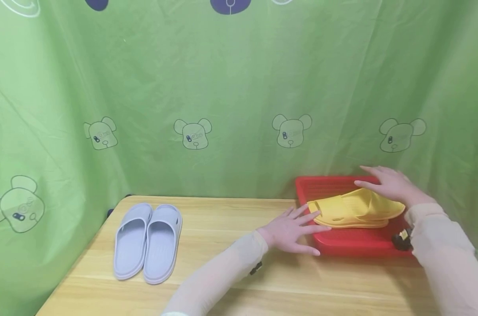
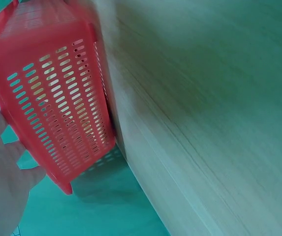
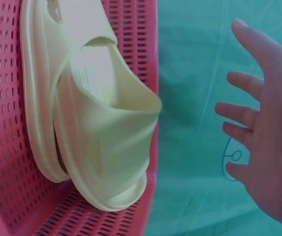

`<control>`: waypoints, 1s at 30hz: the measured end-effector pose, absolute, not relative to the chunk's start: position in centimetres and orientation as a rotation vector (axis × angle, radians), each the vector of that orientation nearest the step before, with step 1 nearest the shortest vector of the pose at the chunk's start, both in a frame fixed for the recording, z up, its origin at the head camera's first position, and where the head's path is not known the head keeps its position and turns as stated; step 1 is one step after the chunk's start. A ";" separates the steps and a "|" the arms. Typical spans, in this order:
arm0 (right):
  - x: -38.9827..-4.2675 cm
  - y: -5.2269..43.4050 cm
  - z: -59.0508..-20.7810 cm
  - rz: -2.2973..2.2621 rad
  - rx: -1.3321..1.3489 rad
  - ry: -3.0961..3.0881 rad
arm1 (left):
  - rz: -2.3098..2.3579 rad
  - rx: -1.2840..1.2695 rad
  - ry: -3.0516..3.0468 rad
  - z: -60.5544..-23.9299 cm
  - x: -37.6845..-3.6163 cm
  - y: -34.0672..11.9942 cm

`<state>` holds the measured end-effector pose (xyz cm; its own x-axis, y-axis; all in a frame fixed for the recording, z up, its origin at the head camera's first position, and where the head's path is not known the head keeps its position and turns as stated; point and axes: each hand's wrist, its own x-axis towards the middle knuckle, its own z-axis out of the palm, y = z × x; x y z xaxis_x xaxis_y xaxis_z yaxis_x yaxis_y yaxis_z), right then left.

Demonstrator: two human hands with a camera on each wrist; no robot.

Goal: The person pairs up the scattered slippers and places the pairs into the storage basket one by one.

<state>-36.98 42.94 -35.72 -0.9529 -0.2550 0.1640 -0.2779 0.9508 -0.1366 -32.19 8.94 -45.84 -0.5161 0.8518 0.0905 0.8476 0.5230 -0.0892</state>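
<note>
A pair of yellow slippers [image 1: 347, 210] lies in a red plastic basket [image 1: 365, 245] on the right of the table. In the right wrist view one yellow slipper [image 3: 116, 142] leans partly over the other, against the basket's side. My left hand [image 1: 292, 230], fingers spread, is at the basket's left rim; whether it touches the rim or a slipper I cannot tell. Raised over the basket's far right part is my right hand [image 1: 393, 184], its fingers extended. The right wrist view shows that hand [image 3: 273, 123] apart from the slippers and holding nothing.
Two grey-blue slippers [image 1: 161, 250] stand side by side on the left of the wooden table [image 1: 231, 272]. A green curtain [image 1: 239, 87] printed with bear heads hangs behind the table and along its sides. The basket stands near the table's back edge.
</note>
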 end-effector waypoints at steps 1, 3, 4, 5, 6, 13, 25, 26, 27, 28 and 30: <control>-36.8 42.8 -35.6 0.230 0.412 -2.953 | 0.052 -1.476 -2.633 -45.8 -32.2 8.9; -36.3 42.4 -35.4 0.226 0.416 -2.945 | 0.047 -1.476 -2.637 -45.8 -32.1 8.9; -36.1 42.2 -35.3 0.221 0.418 -2.941 | 0.046 -1.476 -2.639 -45.8 -32.1 8.9; -35.8 41.9 -35.1 0.217 0.422 -2.938 | 0.044 -1.475 -2.642 -45.8 -32.1 8.8; -35.6 41.7 -35.0 0.211 0.426 -2.936 | 0.042 -1.475 -2.645 -45.8 -32.1 8.8; -33.6 40.5 -34.6 0.198 0.457 -2.896 | 0.045 -1.479 -2.647 -45.8 -32.1 8.8; -30.7 39.7 -35.2 0.194 0.516 -2.807 | 0.043 -1.479 -2.644 -45.7 -32.0 8.7; -30.5 39.7 -35.4 0.197 0.519 -2.802 | 0.044 -1.479 -2.644 -45.7 -32.0 8.7; -30.3 39.6 -35.6 0.199 0.523 -2.794 | 0.045 -1.478 -2.645 -45.7 -32.0 8.7; -30.1 39.6 -35.8 0.202 0.527 -2.786 | 0.044 -1.478 -2.646 -45.7 -32.0 8.8; -29.7 39.5 -36.2 0.200 0.539 -2.761 | 0.047 -1.478 -2.644 -45.7 -32.0 8.8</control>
<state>-29.74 39.49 -36.19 -0.8775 -0.3425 0.3356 -0.3873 0.9189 -0.0750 -32.03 8.80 -45.70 -0.5191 0.8507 0.0821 0.8473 0.5249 -0.0815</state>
